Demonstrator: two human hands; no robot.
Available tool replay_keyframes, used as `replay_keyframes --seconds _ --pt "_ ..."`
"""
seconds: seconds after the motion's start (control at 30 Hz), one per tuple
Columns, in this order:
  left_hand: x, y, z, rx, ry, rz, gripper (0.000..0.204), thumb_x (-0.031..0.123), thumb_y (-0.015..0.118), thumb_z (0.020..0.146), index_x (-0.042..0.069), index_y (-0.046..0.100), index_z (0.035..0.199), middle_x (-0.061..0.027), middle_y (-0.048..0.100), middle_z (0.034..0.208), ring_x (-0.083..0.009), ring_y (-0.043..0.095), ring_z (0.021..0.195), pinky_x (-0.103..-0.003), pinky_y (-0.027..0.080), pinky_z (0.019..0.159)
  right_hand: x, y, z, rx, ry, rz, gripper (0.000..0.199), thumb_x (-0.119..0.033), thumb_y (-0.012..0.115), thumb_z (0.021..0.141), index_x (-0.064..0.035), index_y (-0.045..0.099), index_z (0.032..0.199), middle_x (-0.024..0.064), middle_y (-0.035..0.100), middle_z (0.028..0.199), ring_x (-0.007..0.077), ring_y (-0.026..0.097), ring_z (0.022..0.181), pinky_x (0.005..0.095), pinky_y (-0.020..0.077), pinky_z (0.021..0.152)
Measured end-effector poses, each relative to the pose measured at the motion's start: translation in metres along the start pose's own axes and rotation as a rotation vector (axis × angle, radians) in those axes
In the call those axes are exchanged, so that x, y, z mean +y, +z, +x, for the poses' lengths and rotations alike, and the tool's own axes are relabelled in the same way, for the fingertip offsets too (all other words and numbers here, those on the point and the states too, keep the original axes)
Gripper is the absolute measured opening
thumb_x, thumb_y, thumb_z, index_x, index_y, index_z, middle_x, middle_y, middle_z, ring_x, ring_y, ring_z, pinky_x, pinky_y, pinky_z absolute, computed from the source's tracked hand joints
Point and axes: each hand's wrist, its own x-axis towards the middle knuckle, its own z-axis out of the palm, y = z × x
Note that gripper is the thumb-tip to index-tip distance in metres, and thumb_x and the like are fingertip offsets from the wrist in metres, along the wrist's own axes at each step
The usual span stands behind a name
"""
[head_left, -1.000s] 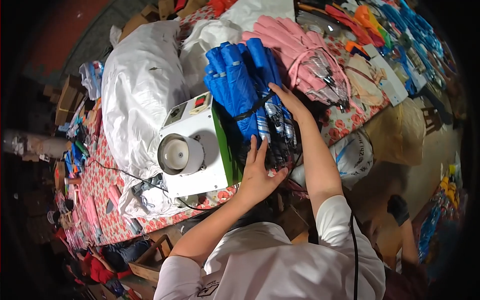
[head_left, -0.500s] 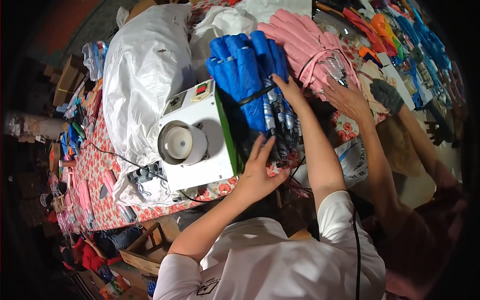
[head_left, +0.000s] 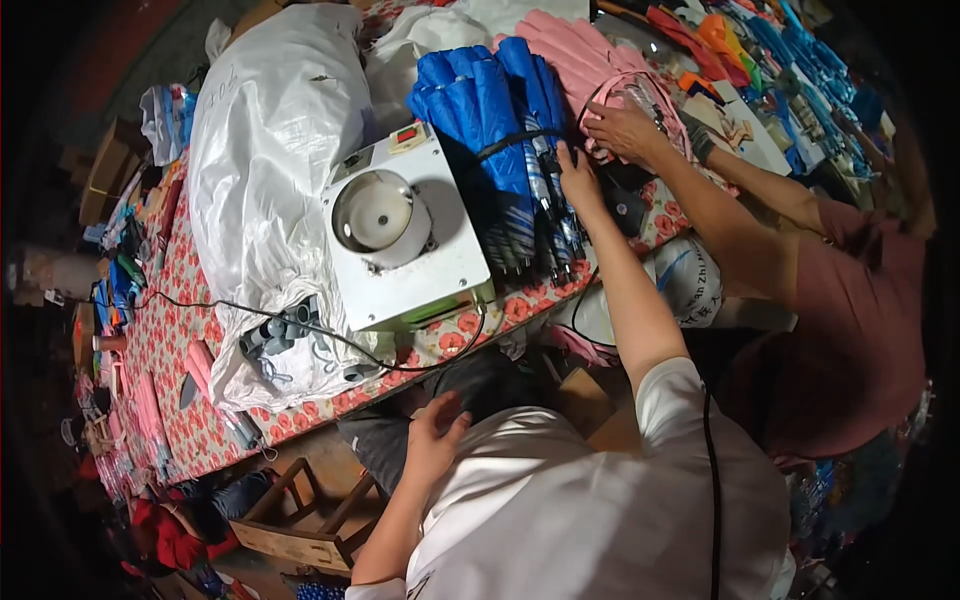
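Note:
A bundle of blue folded umbrellas [head_left: 470, 105] lies on the table, bound round the middle by a black strap [head_left: 510, 142]. My right hand [head_left: 580, 182] is at the bundle's right side, fingers extended beside the strap and the silvery shafts; whether it grips the strap is hard to see. My left hand [head_left: 437, 432] hangs over my lap below the table edge, fingers loosely bent and apart, holding nothing. Left of the umbrellas stands a white box-shaped machine [head_left: 450, 270] with a round metal cup [head_left: 380, 220] and a red switch.
At right a co-worker's hand [head_left: 630, 135] is on a bundle of pink umbrellas [head_left: 570, 50]. A large white sack [head_left: 270, 130] leans left of the machine. A black cable [head_left: 290, 318] crosses the floral tablecloth [head_left: 180, 335]. A wooden crate [head_left: 295, 540] stands below the table.
My left hand has left the umbrellas' lower ends and drawn back to my lap. My right hand stays by the strap. The co-worker's hand has moved up onto the pink bundle.

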Motion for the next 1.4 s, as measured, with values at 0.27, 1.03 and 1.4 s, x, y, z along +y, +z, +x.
replay_keyframes --seconds 0.27,1.03,1.4 --pt "-0.04 -0.024 -0.027 0.111 -0.03 -0.209 0.035 0.006 0.062 0.087 -0.001 0.055 0.121 -0.0122 0.065 0.102 -0.0166 0.061 0.089 -0.025 0.048 0.081 -0.007 -0.007 -0.021 0.007 0.007 -0.152 0.067 -0.058 0.036 0.092 -0.0018 0.056 0.121 0.0225 0.058 0.121 0.0406 0.054 0.11 0.0455 0.042 0.093" --pt "-0.066 -0.019 -0.013 0.124 -0.188 -0.308 0.035 0.006 0.062 0.088 -0.003 0.053 0.121 -0.0132 0.064 0.103 -0.0177 0.061 0.091 -0.025 0.047 0.086 0.036 -0.051 0.041 -0.306 0.116 -1.016 0.055 -0.041 0.047 0.088 -0.0232 0.041 0.14 0.0254 0.024 0.145 0.0526 0.042 0.118 0.0638 0.0408 0.089" --pt "-0.074 -0.023 -0.004 0.139 -0.16 -0.286 0.033 0.006 0.061 0.088 -0.002 0.055 0.12 -0.0119 0.065 0.1 -0.017 0.061 0.089 -0.025 0.046 0.085 0.041 -0.051 0.036 -0.345 0.129 -1.101 0.054 -0.043 0.043 0.089 -0.0241 0.039 0.14 0.029 0.034 0.136 0.0485 0.051 0.109 0.0544 0.0457 0.088"
